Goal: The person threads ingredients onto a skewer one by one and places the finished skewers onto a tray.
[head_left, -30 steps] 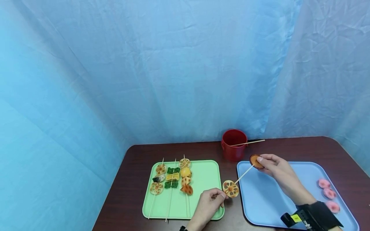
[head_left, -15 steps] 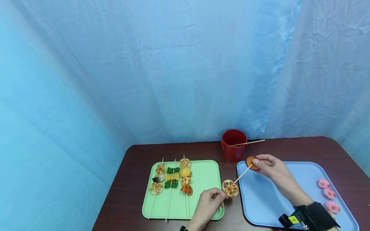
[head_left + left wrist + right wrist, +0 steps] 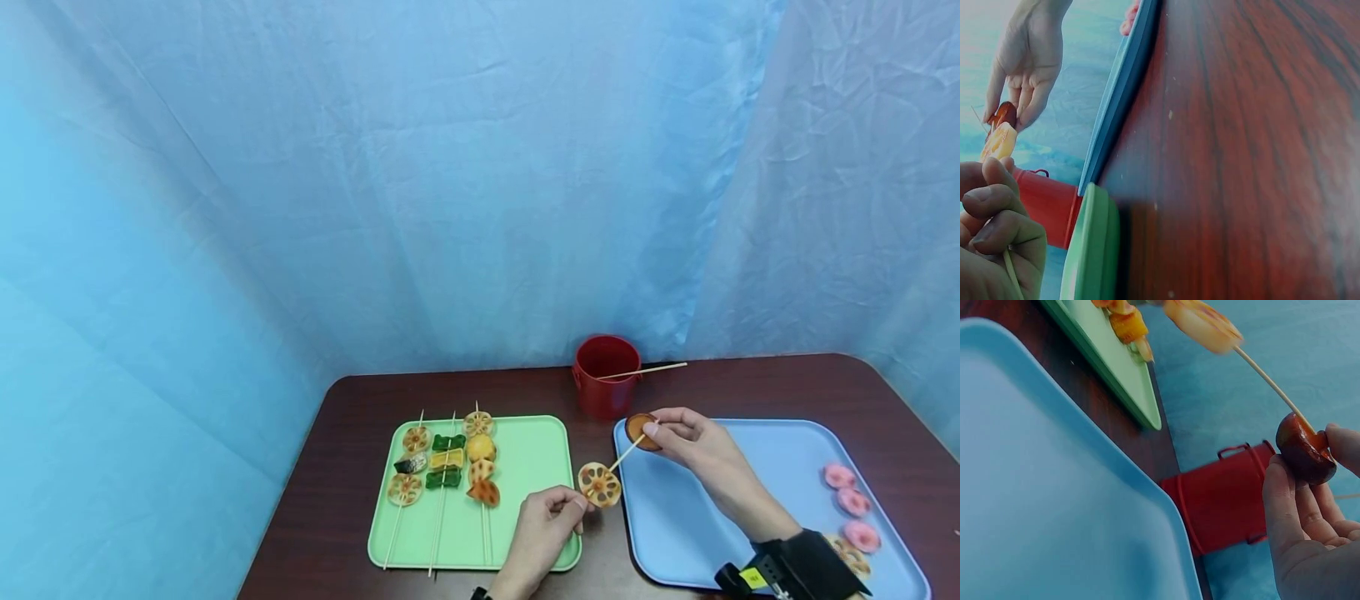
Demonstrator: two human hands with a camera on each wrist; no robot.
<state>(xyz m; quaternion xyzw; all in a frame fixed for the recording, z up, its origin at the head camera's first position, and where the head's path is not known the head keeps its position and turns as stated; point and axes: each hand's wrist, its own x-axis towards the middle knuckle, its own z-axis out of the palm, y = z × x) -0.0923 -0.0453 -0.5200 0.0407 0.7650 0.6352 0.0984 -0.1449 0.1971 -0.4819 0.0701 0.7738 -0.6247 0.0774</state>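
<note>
Near the inner edge of the green tray, my left hand [image 3: 543, 533] pinches a bamboo skewer [image 3: 628, 453] just below a lotus root slice [image 3: 600, 485] threaded on it. The skewer slants up to the right. At its upper end my right hand [image 3: 701, 458] holds a brown mushroom [image 3: 639, 430] between thumb and fingers. In the right wrist view the skewer runs up against the mushroom [image 3: 1300, 453] beside its stem, under the thumb. A short gap of bare stick separates mushroom and lotus slice. The left wrist view shows the skewer's lower end leaving my curled left fingers [image 3: 1007, 231].
Several loaded skewers lie on the green tray [image 3: 525, 446] at left. The blue tray [image 3: 697, 533] on the right bears pink rings [image 3: 853, 502] and lotus slices [image 3: 851, 557]. A red bucket [image 3: 606, 392] with a skewer [image 3: 663, 368] leaning out stands behind.
My right hand has moved down and left with the mushroom, along the skewer toward the lotus slice. My left hand has stayed nearly still. Lotus slices on the blue tray have come out from behind the right wrist.
</note>
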